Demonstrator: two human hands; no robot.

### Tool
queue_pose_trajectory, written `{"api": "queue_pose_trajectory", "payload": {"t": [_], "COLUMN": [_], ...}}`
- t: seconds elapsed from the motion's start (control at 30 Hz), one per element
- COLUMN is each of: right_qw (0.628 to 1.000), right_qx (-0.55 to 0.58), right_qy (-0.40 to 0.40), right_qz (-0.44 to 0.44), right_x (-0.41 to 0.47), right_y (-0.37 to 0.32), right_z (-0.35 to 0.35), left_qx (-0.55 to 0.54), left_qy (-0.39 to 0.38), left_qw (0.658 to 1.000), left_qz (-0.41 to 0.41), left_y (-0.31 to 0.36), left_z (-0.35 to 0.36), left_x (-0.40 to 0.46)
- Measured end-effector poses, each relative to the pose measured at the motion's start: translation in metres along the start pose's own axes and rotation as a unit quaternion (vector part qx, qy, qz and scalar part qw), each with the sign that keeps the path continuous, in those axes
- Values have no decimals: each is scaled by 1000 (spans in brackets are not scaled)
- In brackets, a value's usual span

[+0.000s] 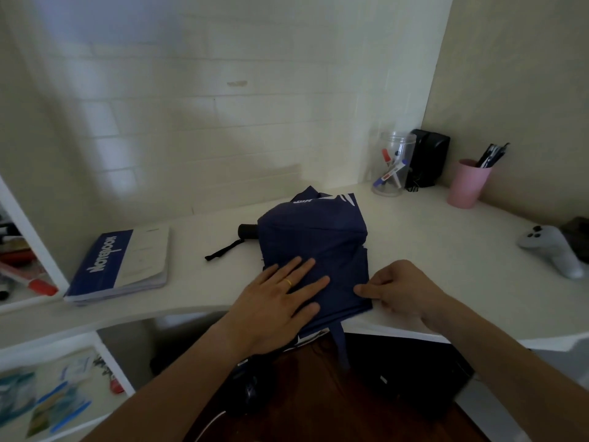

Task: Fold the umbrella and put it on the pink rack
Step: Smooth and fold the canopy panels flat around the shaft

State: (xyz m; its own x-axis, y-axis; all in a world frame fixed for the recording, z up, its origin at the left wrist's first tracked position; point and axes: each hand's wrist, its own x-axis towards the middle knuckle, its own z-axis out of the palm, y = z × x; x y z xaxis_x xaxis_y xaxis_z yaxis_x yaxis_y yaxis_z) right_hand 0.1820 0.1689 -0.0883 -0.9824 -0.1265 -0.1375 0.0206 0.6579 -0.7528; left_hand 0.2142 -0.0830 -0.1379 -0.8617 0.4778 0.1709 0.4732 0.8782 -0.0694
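A navy blue umbrella [314, 240] lies collapsed on the white desk [430, 250], its cloth spread flat with white print at the far end. Its black handle [248, 231] and wrist strap stick out to the left. My left hand [275, 301] presses flat on the near part of the cloth, fingers straight, a ring on one finger. My right hand [398, 290] pinches the cloth's near right edge with curled fingers. A cloth strap hangs over the desk's front edge. No pink rack is in view.
A blue and white notebook [122, 263] lies at the left. A clear jar of markers [392, 164], a black speaker [427, 157] and a pink cup of pens [467, 183] stand at the back right. A grey game controller [551, 250] sits far right. Shelves flank the left.
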Motion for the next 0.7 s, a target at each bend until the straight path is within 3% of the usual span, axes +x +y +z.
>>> {"api": "queue_pose_trajectory", "payload": {"t": [0.07,0.1,0.17,0.23,0.33,0.43,0.7], "right_qw": [991,972,914,880,884,886,888], "right_qx": [-126,-187,-204,-204,-304,-350,-402], "right_qy": [40,111,218,153,19,-52,-93], "right_qz": [-32,-86,-276,-401,-355,-300,-203], "right_x": [-4,-5,-10,-6,16,25,41], "right_y": [-2,-3,-13,-19,2,27,21], "right_z": [-2,1,11,20,24,22,17], "left_qx": [-8,-9,-11,-13,-20,-63,-159], "left_qy": [-13,-14,-10,-9,-18,-56,-123], "left_qw": [1000,1000,1000,1000,1000,996,979], "left_qz": [-2,-3,-5,-3,-3,-28,-42], "left_y": [3,4,3,2,1,-3,-28], "left_z": [3,4,5,5,4,-1,-15], "left_x": [-3,-3,-2,-3,-5,-4,23]}}
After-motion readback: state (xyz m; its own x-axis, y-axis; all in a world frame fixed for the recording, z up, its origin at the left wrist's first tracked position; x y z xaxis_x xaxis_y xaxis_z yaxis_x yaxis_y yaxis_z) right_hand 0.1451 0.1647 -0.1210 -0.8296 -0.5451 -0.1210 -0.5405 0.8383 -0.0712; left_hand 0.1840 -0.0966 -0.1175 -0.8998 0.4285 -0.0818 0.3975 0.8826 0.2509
